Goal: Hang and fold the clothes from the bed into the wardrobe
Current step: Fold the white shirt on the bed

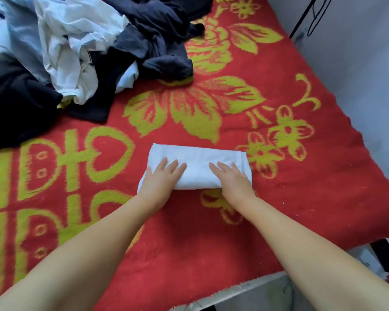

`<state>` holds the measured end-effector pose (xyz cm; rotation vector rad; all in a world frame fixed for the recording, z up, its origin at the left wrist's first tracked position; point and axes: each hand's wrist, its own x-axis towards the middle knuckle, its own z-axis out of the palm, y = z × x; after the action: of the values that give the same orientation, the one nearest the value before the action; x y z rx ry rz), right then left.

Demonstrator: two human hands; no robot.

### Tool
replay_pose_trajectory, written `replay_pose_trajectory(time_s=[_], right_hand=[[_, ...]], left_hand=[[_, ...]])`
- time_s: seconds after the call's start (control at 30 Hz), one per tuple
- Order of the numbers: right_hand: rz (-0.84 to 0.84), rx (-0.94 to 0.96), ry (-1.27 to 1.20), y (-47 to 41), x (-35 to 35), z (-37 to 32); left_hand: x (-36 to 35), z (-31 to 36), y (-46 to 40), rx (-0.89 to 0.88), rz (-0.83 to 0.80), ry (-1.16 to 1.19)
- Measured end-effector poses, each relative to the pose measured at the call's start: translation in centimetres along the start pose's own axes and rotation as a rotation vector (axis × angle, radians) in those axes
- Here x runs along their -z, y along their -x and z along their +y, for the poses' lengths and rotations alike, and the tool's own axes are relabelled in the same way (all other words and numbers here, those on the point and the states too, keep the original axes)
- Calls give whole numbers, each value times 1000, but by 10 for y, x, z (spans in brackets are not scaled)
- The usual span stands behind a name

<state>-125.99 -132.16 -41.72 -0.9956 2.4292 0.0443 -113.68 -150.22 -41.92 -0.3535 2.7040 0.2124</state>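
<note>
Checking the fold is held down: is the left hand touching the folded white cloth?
Touching. The head view shows the left hand lying flat, fingers straight, on the folded white cloth.

Bed [301, 198] covered by red blanket [189, 243] with yellow-green flower and character print. Grey wall [368, 86] just right of bed. Black cable [317, 16] hangs on wall past bed's far right corner. Pale floor [267, 295] below bed's near edge. Even daylight.

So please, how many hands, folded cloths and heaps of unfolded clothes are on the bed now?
Hands: 2, the left hand and the right hand, both flat on the cloth
Folded white cloth: 1
Heap of unfolded clothes: 1, pieces too tangled to count
Total: 4, all on the red blanket
</note>
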Motion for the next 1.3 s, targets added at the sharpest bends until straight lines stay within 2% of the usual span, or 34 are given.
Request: replay_pose_trajectory(time_s=[0.13,0.3,0.5,0.67,0.87,1.0,1.17,1.3], right_hand=[[36,124,115,31,44,-34],[53,294,241,98,67,-118],[52,635,310,164,68,-244],[40,1025,453,212,69,-342],[5,1426,658,314,33,-441],[-32,1713,778,413,-21,-494],[-136,1927,879,538,-102,-532],[-157,2075,892,633,-174,-543]], left_hand=[[44,-12,50,39,-11,-27],[63,-42,175,134,17,-67],[55,-82,341,408,22,-74],[40,-76,474,741,31,-4],[-16,-14,625,1171,119,232],[-69,57,729,1436,112,306],[-125,144,836,1657,103,435],[-173,209,910,1777,95,547]])
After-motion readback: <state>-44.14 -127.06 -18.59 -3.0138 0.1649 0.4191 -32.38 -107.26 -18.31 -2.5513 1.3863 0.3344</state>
